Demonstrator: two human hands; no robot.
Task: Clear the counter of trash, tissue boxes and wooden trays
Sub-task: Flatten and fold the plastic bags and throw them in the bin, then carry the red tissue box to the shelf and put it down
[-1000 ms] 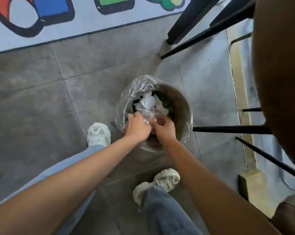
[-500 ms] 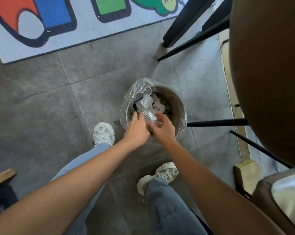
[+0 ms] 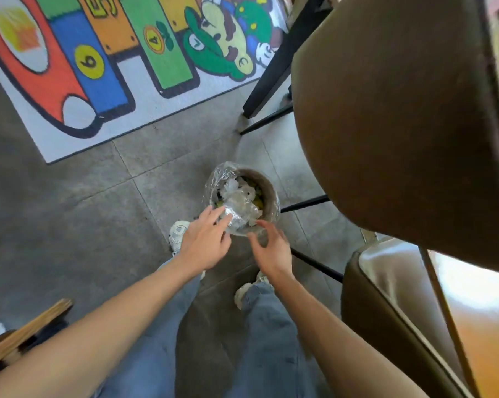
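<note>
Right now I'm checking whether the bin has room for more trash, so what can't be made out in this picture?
- Depth of the trash bin: head view, crumpled clear plastic and tissue cover its contents.
- Near rim: hidden behind the left hand and right hand.
- The counter: not in view; the brown chair back fills the right side.
- Yellow-green bits in the bin: too small to identify.

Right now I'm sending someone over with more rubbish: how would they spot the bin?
Find the colourful rug on the grey tiled floor; just off its near edge, beside the brown chair, stands the bin. It is small, round and brown, lined with a clear plastic bag and full of crumpled white tissue.
</note>
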